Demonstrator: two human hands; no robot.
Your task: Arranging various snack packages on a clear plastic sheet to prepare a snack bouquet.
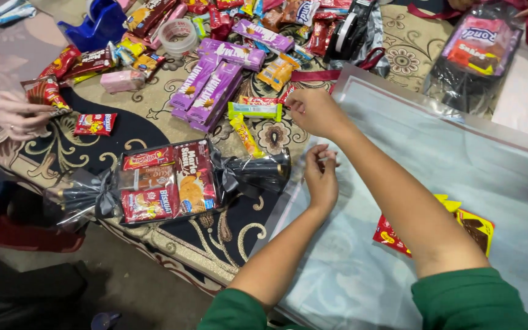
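Working at the near corner of a large clear plastic sheet (435,165), both hands are curled, the fingers pinched together. The left hand (321,176) rests on the sheet's edge and seems to pinch the film itself; the right hand (316,112), just above, closes its fingertips on something small that I cannot make out, perhaps tape or the film's corner. The sheet lies flat over the patterned cloth (172,241), with a red and yellow snack packet (453,229) seen through it or lying on it; which, I cannot tell. I judge the film to be very light, soft and slippery, easy to crease, best held at an edge or corner. Beside it lies a wrapped bundle of biscuit packets (166,180). Another person's hand (13,113) is at far left, partly cut off.
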